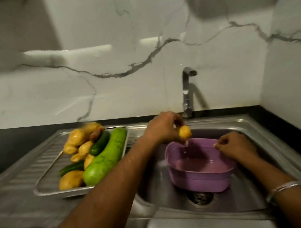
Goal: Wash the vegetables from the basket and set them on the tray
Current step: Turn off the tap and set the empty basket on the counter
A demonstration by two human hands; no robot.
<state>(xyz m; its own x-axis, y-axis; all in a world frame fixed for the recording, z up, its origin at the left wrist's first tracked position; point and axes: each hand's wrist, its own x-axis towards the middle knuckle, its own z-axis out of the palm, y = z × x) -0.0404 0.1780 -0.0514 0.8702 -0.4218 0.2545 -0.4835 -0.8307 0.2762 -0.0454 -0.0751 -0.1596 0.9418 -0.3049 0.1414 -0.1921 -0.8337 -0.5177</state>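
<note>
My left hand (163, 126) holds a small wet potato (184, 132) over the purple basket (198, 176), and water drips from it. The basket stands in the steel sink (251, 186) and looks empty inside. My right hand (233, 146) grips the basket's right rim. On the draining board to the left lies a steel tray (47, 190). It carries several potatoes (70, 179), a big pale green gourd (107, 157) and two dark cucumbers (100, 143).
A chrome tap (188, 91) rises behind the sink against a white marble wall; no water runs from it. The sink's drain (200, 197) shows in front of the basket. Black countertop (6, 144) borders the sink unit.
</note>
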